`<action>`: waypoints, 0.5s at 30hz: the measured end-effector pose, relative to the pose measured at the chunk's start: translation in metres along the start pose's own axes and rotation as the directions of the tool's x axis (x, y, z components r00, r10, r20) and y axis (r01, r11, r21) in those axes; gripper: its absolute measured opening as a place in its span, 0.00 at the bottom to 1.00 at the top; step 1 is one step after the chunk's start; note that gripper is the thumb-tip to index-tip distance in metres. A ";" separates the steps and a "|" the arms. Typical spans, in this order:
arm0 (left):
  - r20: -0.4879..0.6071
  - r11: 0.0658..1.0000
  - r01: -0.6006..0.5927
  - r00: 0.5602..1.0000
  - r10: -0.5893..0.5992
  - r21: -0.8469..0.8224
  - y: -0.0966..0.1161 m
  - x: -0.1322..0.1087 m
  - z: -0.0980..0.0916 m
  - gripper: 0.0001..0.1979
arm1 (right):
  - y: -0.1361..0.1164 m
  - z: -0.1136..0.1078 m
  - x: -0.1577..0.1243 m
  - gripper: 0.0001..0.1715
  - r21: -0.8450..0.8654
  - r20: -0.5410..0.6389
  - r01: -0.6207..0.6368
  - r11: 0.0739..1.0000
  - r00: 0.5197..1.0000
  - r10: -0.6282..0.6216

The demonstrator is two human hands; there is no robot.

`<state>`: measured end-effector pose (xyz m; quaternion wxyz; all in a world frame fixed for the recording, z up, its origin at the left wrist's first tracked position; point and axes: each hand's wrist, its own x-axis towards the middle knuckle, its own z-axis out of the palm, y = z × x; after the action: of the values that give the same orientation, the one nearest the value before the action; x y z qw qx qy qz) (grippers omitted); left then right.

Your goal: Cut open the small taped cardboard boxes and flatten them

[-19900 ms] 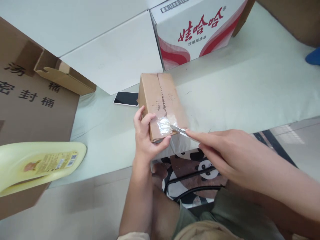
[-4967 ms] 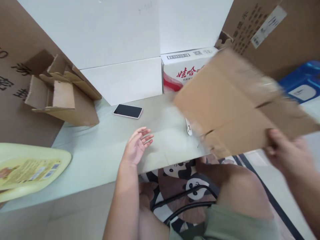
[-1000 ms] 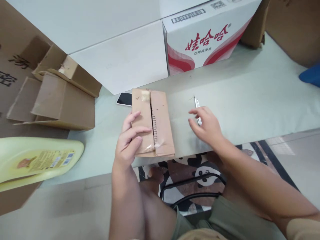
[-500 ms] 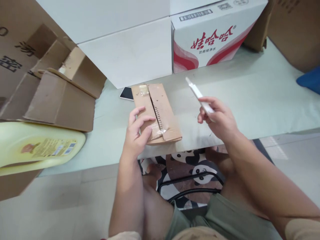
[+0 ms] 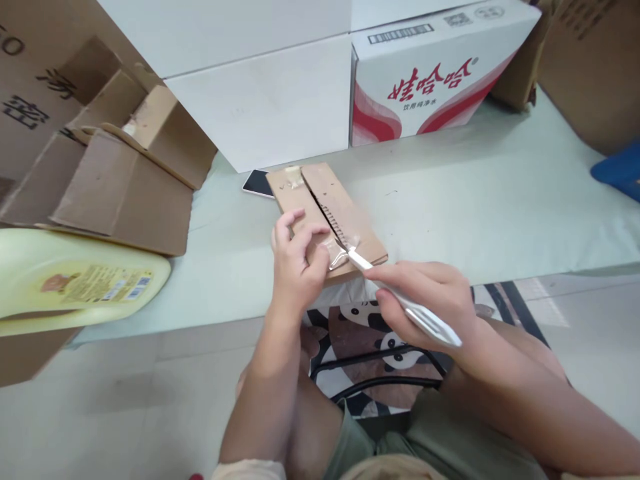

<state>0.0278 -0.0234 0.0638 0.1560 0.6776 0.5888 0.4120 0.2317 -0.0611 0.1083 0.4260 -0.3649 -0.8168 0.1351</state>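
Observation:
A small, flat cardboard box [image 5: 343, 197] lies on the table near its front edge, with a slit along the middle of its top and clear tape [image 5: 337, 253] at the near end. My left hand [image 5: 300, 260] rests on the left part of the box, fingers bent and apart, pressing on the top. A slim white utility knife [image 5: 367, 270] is in my right hand [image 5: 430, 300], gripped between thumb and fingers. Its tip touches the taped near end of the slit.
A phone [image 5: 257, 183] lies partly behind the box. White cartons [image 5: 260, 100] and a red-and-white carton [image 5: 435, 87] stand at the back. On the left are brown cardboard boxes [image 5: 125, 193] and a yellow jug [image 5: 80, 280]; a blue object [image 5: 617, 172] is at the right edge.
My right hand has brought the knife left and down from above the table onto the box's taped end. The box, with my left hand on it, appears shifted right and turned slightly.

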 end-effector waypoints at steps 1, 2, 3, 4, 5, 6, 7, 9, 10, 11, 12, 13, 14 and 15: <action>-0.008 1.000 0.008 1.000 -0.008 0.004 0.001 -0.001 0.002 0.12 | 0.001 0.003 0.000 0.16 -0.005 0.001 0.012 1.000 1.000 -0.012; -0.012 1.000 0.013 1.000 -0.013 0.005 0.002 -0.001 0.003 0.11 | 0.003 0.005 0.000 0.16 -0.005 -0.009 0.022 1.000 1.000 -0.022; -0.013 1.000 0.014 1.000 -0.014 0.003 0.002 -0.001 0.003 0.11 | 0.005 0.007 -0.001 0.15 -0.008 -0.017 0.022 1.000 1.000 -0.022; -0.014 1.000 0.013 1.000 -0.013 0.001 0.002 -0.001 0.004 0.11 | 0.006 0.008 -0.001 0.14 -0.014 -0.024 0.016 1.000 1.000 -0.016; -0.015 1.000 0.013 1.000 -0.013 -0.001 0.002 -0.001 0.004 0.11 | 0.007 0.009 -0.002 0.14 -0.019 -0.030 0.008 1.000 0.999 -0.009; -0.017 1.000 0.013 1.000 -0.013 -0.001 0.002 0.000 0.003 0.11 | 0.008 0.009 -0.002 0.13 -0.023 -0.036 -0.005 1.000 0.999 0.004; -0.017 1.000 0.013 1.000 -0.013 0.000 0.003 0.000 0.003 0.11 | 0.008 0.008 -0.003 0.13 -0.023 -0.039 -0.026 0.999 0.999 0.025; -0.010 1.000 0.016 1.000 -0.016 0.008 0.003 0.000 0.003 0.11 | 0.008 0.006 -0.003 0.13 0.002 -0.008 -0.103 0.995 0.995 0.103; -0.007 1.000 0.018 1.000 -0.018 0.014 0.003 0.000 0.003 0.11 | 0.007 0.005 -0.004 0.13 0.031 0.019 -0.158 0.987 0.987 0.157; -0.006 1.000 0.018 1.000 -0.018 0.019 0.003 0.000 0.003 0.11 | 0.007 0.004 -0.004 0.13 0.066 0.048 -0.217 0.974 0.976 0.214; -0.008 1.000 0.017 1.000 -0.017 0.022 0.004 0.000 0.003 0.11 | 0.007 0.002 -0.004 0.12 0.105 0.069 -0.268 0.958 0.963 0.262; -0.013 1.000 0.017 1.000 -0.017 0.022 0.004 0.000 0.003 0.11 | 0.006 0.001 -0.003 0.10 0.139 0.072 -0.300 0.944 0.953 0.293; -0.019 1.000 0.017 1.000 -0.017 0.021 0.004 0.000 0.003 0.11 | 0.006 0.000 -0.003 0.08 0.160 0.051 -0.304 0.939 0.953 0.299; -0.021 1.000 0.016 1.000 -0.016 0.017 0.004 0.000 0.004 0.11 | 0.005 -0.001 -0.003 0.05 0.161 0.005 -0.282 0.946 0.959 0.285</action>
<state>0.0329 -0.0234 0.0641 0.1473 0.6699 0.5992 0.4129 0.2362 -0.0593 0.1044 0.4373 -0.4442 -0.7386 0.2566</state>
